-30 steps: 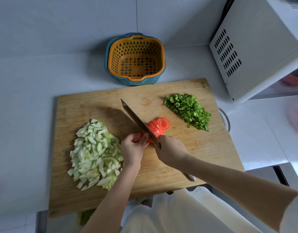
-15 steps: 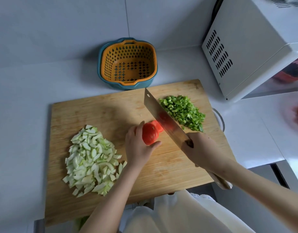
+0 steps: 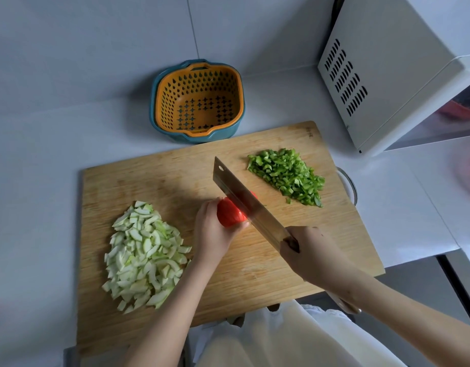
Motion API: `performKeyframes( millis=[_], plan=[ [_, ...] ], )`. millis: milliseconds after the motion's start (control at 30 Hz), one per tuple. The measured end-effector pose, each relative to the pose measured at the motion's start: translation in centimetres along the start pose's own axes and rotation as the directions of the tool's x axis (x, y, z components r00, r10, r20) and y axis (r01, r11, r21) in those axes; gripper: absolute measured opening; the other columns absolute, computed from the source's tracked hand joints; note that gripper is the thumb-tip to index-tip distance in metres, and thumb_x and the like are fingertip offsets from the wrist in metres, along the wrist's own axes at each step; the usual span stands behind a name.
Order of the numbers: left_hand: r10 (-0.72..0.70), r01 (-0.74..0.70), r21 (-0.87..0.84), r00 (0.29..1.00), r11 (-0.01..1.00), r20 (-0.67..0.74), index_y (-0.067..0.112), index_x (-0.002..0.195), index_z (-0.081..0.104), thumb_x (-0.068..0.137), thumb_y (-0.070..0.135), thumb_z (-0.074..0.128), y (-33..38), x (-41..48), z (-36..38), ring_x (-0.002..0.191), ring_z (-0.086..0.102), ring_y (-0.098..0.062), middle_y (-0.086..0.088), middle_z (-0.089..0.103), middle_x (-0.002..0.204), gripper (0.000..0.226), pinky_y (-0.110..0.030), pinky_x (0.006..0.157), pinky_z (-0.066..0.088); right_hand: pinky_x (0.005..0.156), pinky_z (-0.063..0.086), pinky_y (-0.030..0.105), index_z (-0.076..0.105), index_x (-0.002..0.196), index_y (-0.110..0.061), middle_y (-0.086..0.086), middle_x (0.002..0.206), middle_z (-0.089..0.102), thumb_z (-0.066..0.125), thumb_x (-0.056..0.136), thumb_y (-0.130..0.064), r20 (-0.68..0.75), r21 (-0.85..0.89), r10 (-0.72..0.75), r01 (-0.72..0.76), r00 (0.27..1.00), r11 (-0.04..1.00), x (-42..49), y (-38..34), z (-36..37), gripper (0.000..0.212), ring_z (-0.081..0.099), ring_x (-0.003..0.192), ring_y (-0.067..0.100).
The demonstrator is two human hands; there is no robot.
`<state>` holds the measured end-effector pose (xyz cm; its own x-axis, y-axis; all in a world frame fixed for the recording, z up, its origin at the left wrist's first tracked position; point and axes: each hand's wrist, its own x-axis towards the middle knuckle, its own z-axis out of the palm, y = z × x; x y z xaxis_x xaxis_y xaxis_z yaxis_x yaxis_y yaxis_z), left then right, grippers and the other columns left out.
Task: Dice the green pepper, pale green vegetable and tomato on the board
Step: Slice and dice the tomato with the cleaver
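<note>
Closely seen, the fingers (image 3: 206, 214) of the left hand (image 3: 212, 235) were curled over the tomato (image 3: 228, 215), with the thumb tucked against its near side. I judged this cupping hold was meant to steady the fruit and keep the fingertips back from the edge. The tomato sat near the middle of the board (image 3: 255, 268), resting on the wood.

The right hand (image 3: 308, 254) was wrapped tight round the handle of the cleaver (image 3: 244, 205), close up against the heel of the blade (a choked grip, likely for control over soft, slippery flesh). The butt of the handle stuck out past the wrist. The blade lay slanted across the right part of the tomato, its flat tilted toward the camera, with a sliver of red showing beyond it. I could not tell whether the edge had entered the flesh or only hung over it.

Outward on the board:
- The pale green vegetable (image 3: 143, 258) lay chopped in a heap at the left end.
- The green pepper (image 3: 286, 176) lay diced in a small mound at the far right.
- The piles sat well apart at opposite ends, presumably to leave the middle free as working ground.
- Judged progress: two of the three were done, and the tomato was the last in hand.

Beyond the board:
- An orange colander (image 3: 170, 102) sat nested in a blue bowl (image 3: 223, 135) by the wall.
- A white microwave (image 3: 387, 62) stood at the right.
- A glass rim (image 3: 351, 185) showed just past the board's right edge.
</note>
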<state>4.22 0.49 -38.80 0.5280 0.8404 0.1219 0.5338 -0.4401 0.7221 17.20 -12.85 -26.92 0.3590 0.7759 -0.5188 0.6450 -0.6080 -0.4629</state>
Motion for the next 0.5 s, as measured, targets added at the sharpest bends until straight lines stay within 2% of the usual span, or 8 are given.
performKeyframes(
  millis=[200,367,500],
  plan=[
    [0.005,-0.004,-0.003,1.0,1.0,0.015,0.008,0.094,0.059,0.064,0.071,0.059,-0.11,-0.08,-0.29,0.085,0.051,-0.007,0.001,0.06,0.091,0.07,-0.007,0.074,0.033,0.053,0.048,0.035,0.045,0.065,-0.013,0.0,0.055,0.047,0.043,0.09,-0.015,-0.004,0.008,-0.024,0.024,1.0,1.0,0.05,-0.06,-0.11,0.025,0.058,0.056,0.027],
    [-0.008,0.008,-0.015,1.0,1.0,0.021,0.008,0.092,0.059,0.063,0.065,0.066,0.04,-0.03,-0.5,0.085,0.051,-0.006,0.003,0.059,0.09,0.064,-0.005,0.072,0.035,0.053,0.05,0.036,0.047,0.065,-0.014,0.0,0.056,0.049,0.043,0.09,-0.015,0.009,0.01,-0.023,0.023,1.0,1.0,0.45,0.08,0.08,0.025,0.056,0.054,0.024],
    [-0.06,0.062,-0.021,0.997,0.998,0.047,0.008,0.104,0.061,0.06,0.056,0.075,-0.31,-0.12,-0.72,0.093,0.05,-0.003,0.0,0.062,0.103,0.067,0.001,0.077,0.033,0.054,0.051,0.037,0.048,0.066,-0.013,0.003,0.059,0.051,0.042,0.09,-0.014,-0.008,0.028,-0.014,0.014,1.0,1.0,0.61,0.16,-0.21,0.025,0.059,0.057,0.027]
  ],
)
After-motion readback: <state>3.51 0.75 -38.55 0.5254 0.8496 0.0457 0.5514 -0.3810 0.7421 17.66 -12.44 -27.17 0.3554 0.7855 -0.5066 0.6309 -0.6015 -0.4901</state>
